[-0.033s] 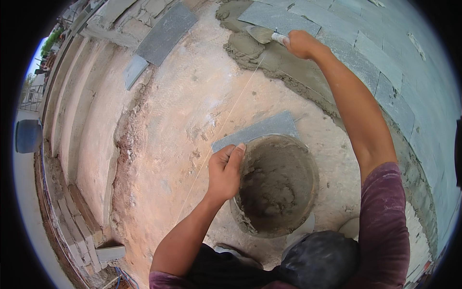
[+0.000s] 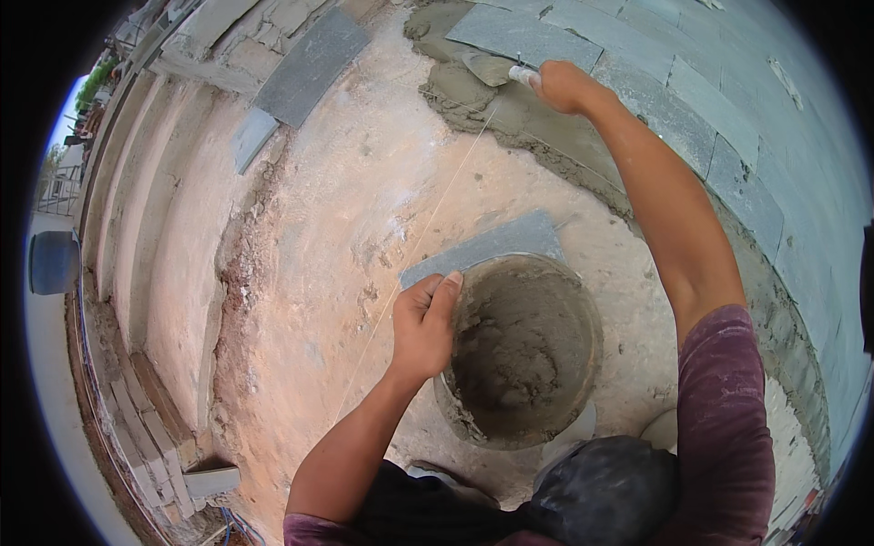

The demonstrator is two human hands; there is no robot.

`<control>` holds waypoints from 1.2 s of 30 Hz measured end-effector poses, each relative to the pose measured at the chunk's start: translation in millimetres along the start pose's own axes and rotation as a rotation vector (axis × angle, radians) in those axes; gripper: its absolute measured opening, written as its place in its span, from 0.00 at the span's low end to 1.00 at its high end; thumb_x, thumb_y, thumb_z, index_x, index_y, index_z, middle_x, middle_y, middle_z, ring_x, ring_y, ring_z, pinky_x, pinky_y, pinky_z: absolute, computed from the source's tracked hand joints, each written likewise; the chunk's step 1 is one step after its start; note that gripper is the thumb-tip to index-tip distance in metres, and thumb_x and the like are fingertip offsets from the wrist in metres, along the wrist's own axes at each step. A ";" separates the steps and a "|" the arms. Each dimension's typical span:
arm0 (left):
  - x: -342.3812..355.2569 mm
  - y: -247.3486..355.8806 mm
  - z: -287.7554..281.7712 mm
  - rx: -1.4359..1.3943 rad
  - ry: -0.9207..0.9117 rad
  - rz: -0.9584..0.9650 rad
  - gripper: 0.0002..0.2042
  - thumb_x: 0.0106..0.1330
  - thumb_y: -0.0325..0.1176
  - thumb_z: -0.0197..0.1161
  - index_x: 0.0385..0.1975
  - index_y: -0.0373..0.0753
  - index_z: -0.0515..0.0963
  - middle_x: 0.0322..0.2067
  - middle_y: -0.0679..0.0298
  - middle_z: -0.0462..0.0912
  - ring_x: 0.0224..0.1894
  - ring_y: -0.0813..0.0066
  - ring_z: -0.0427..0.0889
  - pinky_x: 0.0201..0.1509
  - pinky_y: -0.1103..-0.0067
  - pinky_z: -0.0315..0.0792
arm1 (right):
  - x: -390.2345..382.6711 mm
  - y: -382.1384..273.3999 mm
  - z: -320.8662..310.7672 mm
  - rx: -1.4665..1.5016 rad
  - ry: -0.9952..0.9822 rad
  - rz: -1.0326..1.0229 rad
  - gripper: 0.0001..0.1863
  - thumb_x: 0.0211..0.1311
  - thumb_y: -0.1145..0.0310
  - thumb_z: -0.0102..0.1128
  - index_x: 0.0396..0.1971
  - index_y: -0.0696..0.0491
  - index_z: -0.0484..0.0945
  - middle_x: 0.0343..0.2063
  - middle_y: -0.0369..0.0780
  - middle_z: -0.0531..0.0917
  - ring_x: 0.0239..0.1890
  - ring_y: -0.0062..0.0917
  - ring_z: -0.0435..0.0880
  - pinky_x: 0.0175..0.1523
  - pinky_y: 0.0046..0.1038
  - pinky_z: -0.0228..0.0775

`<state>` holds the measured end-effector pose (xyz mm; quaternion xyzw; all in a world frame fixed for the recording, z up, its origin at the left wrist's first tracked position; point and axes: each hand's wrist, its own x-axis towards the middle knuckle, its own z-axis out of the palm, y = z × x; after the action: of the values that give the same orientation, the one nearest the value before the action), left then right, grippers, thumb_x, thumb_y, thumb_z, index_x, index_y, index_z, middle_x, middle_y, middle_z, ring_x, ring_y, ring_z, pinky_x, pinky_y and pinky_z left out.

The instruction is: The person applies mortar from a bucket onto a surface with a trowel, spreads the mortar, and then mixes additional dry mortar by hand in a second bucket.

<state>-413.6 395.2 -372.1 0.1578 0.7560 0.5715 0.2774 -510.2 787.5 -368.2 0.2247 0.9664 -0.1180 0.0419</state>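
My left hand (image 2: 423, 323) grips the left rim of a round mortar bucket (image 2: 594, 337), thumb on top. Beside the bucket's far edge lies a grey stone slab (image 2: 482, 237) on the pale ground, touching or very near my left hand. My right hand (image 2: 566, 89) is reached out at the upper right, closed around the handle of a trowel (image 2: 490, 65), whose blade is down on a strip of wet mortar (image 2: 574, 150). That strip runs along the edge of laid grey paving stones (image 2: 674, 118). The bucket holds grey mortar, partly coating its inside walls.
A thin string (image 2: 419, 237) crosses the pale ground. Stepped concrete edges (image 2: 137, 218) curve along the left. A grey slab (image 2: 309, 68) and a smaller piece (image 2: 250, 141) lie upper left. Loose bricks (image 2: 150, 437), a blue container (image 2: 53, 262) and cables are at the far left.
My right hand and the trowel are very slightly lower and further left in the picture. My left hand stays on the bucket rim.
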 end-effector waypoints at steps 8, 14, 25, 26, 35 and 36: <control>-2.2 2.0 -1.2 0.014 0.011 -0.024 0.23 0.77 0.39 0.56 0.16 0.40 0.62 0.17 0.76 0.58 0.24 0.86 0.56 0.25 0.76 0.54 | -30.6 -11.0 -49.2 -0.123 -0.147 0.088 0.22 0.73 0.59 0.49 0.45 0.64 0.82 0.40 0.53 0.87 0.38 0.44 0.88 0.47 0.45 0.79; -3.2 -3.7 -3.0 0.000 -0.001 0.009 0.23 0.77 0.39 0.56 0.16 0.39 0.63 0.17 0.75 0.58 0.24 0.85 0.57 0.26 0.76 0.56 | -23.6 -28.0 11.7 -0.145 -0.018 -0.105 0.21 0.73 0.58 0.49 0.45 0.60 0.83 0.43 0.53 0.86 0.45 0.48 0.86 0.51 0.47 0.77; -2.7 -5.1 -7.3 0.024 0.000 0.014 0.23 0.76 0.39 0.57 0.16 0.38 0.63 0.17 0.74 0.59 0.24 0.85 0.56 0.26 0.75 0.57 | -74.2 91.2 -46.3 -0.084 0.162 -0.148 0.23 0.72 0.56 0.52 0.38 0.64 0.82 0.36 0.58 0.85 0.42 0.54 0.84 0.50 0.48 0.73; -3.2 -5.2 -9.2 0.030 0.001 0.011 0.23 0.76 0.39 0.57 0.16 0.38 0.63 0.17 0.74 0.59 0.24 0.85 0.56 0.26 0.75 0.57 | -78.7 88.8 -38.5 -0.011 0.110 -0.066 0.22 0.72 0.56 0.52 0.39 0.64 0.82 0.36 0.59 0.85 0.42 0.55 0.84 0.51 0.49 0.73; -0.3 0.0 -2.5 0.009 -0.008 0.015 0.23 0.76 0.38 0.57 0.17 0.38 0.63 0.17 0.75 0.59 0.24 0.85 0.56 0.26 0.76 0.56 | -50.0 65.7 39.3 0.195 0.120 0.006 0.22 0.72 0.57 0.52 0.39 0.64 0.82 0.35 0.60 0.85 0.41 0.55 0.84 0.51 0.48 0.74; -0.6 0.3 -3.7 0.017 -0.003 0.008 0.23 0.77 0.38 0.57 0.17 0.38 0.63 0.17 0.75 0.59 0.24 0.85 0.56 0.26 0.76 0.56 | -49.5 54.0 39.9 0.232 0.108 0.036 0.22 0.72 0.57 0.52 0.39 0.63 0.82 0.35 0.60 0.85 0.40 0.55 0.84 0.51 0.48 0.74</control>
<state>-415.5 392.0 -370.9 0.1643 0.7597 0.5659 0.2749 -440.7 803.7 -411.5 0.2512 0.9429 -0.2159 -0.0345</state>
